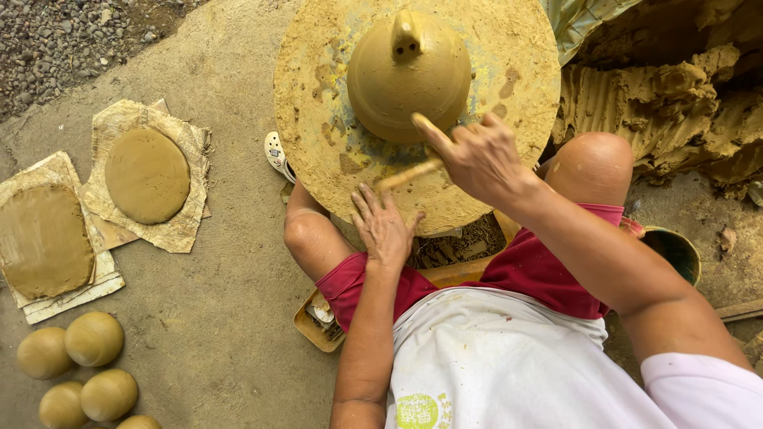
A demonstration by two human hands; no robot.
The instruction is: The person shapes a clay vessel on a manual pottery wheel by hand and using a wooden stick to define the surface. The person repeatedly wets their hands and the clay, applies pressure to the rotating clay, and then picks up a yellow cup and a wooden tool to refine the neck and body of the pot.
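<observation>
The right hand point(477, 159) pinches a thin stick point(407, 175) beside the clay pot point(409, 79) on the wheel point(318, 119). The left hand point(385, 226) lies spread flat on the wheel's near edge.

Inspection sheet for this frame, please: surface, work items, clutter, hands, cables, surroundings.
Surface: round clay-smeared potter's wheel disc, set low above a concrete floor.
Work items: bell-shaped olive clay form with a small knob on top, centred on the disc; thin wooden stick.
Clutter: two flattened clay discs on paper sheets; five smooth clay balls at lower left.
Hands: left hand rests flat on the disc's near edge; right hand holds the stick beside the form's base.
Cables: nothing seen.
Surroundings: heap of raw clay at right; gravel at upper left; dark bucket by the right knee.
</observation>
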